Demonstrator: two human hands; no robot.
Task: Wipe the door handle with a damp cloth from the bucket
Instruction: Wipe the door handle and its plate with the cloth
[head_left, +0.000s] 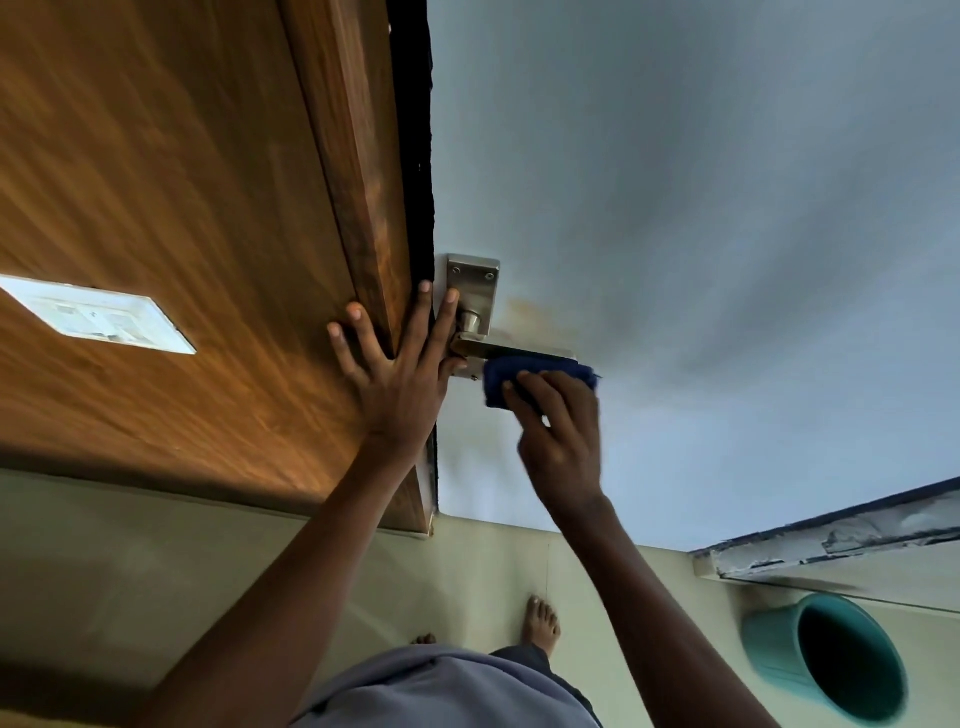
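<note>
A metal door handle (470, 340) with a rectangular backplate (474, 280) sits on the pale grey-blue door (675, 208). My right hand (561, 441) holds a dark blue cloth (535, 376) pressed against the underside of the lever. My left hand (400, 374) lies flat with its fingers spread across the wooden frame edge and the door's edge, two fingertips touching the backplate. The teal bucket (826, 660) stands on the floor at the lower right; its inside is dark.
A wood-grain panel (171, 208) with a white switch plate (98, 314) fills the left. The floor (493, 571) is pale tile, with my bare feet (540, 623) on it. A chipped ledge (841, 535) runs above the bucket.
</note>
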